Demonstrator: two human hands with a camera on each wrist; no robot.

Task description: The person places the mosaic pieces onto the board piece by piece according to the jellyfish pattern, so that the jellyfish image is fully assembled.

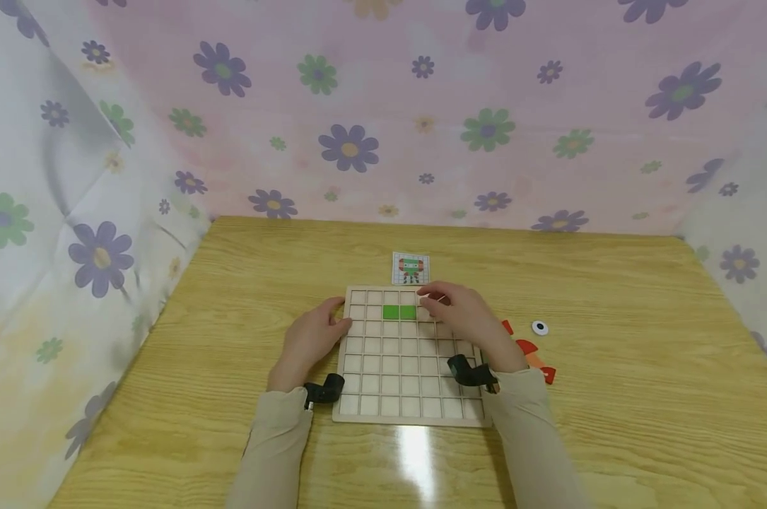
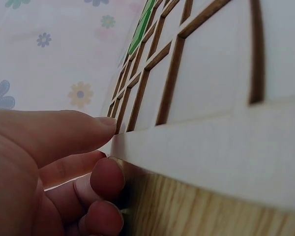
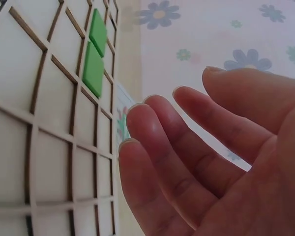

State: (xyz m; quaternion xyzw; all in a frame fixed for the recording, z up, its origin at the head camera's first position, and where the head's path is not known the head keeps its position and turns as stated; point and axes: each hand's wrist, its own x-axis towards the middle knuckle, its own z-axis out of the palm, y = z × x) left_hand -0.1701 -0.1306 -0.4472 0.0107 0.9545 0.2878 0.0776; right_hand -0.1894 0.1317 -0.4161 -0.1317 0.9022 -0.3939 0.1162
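A wooden grid board (image 1: 391, 364) lies on the table with two green square tiles (image 3: 93, 69) side by side in its second row from the far edge. At the board's left edge, my left hand (image 1: 309, 341) holds the rim, thumb on top and the other fingers bent against the side, as the left wrist view shows. My right hand (image 1: 464, 314) hovers over the far right part of the board. In the right wrist view its fingers (image 3: 147, 132) are loosely bent and apart from the thumb, with nothing between them.
Just beyond the board lies a pattern card (image 1: 411, 268) with a green and red figure on a grid. To the right of the board are several red and orange pieces (image 1: 534, 359), partly behind the right arm, and a round eye piece (image 1: 540, 328). Flowered cloth (image 1: 421, 141) stands behind the table.
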